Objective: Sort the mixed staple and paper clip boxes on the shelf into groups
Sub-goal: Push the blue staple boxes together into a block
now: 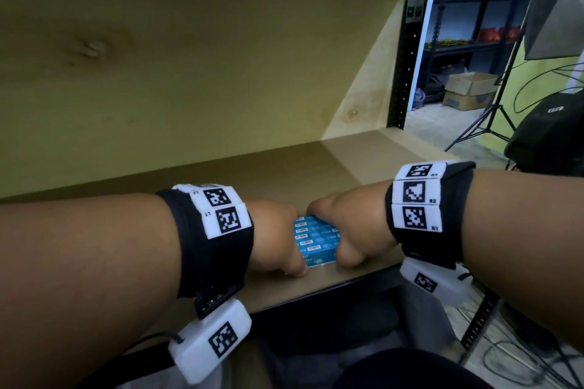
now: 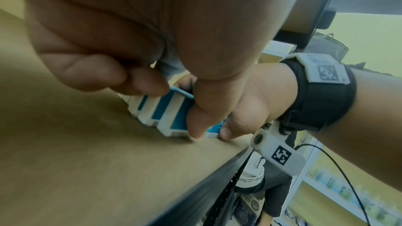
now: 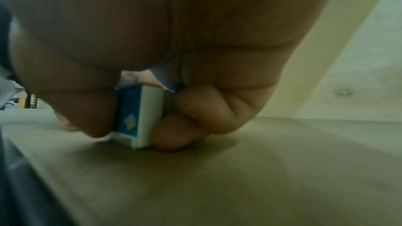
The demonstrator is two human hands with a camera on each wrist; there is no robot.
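Head view: row of blue boxes (image 1: 317, 240) in lower centre of frame, standing side by side on shelf (image 1: 363, 161) near its front edge, barcoded faces up. Left hand (image 1: 278, 238) against left end of row, fingers curled down over it; right hand (image 1: 343, 227) against right end, fingers curled down likewise. Black band with white marker tiles on each wrist, white camera pod below each. Tan back panel filling upper frame; black upright at upper right; second rack, cardboard carton and light stand at right edge. Left wrist view: left hand (image 2: 135, 44) across upper frame, thumb and fingertips curled onto blue-and-white box ends (image 2: 165, 109) at centre; right hand (image 2: 237, 106) right of centre, thumb and fingers pinching near end of same row; boxes touching one another and resting on shelf (image 2: 87, 161); black shelf lip running to lower right. Right wrist view: blurred; right hand (image 3: 174, 44) filling upper frame, single box end (image 3: 139, 118) at centre clamped between thumb at left and bent fingers at right, bottom edge on shelf (image 3: 217, 186); back panel at upper right.
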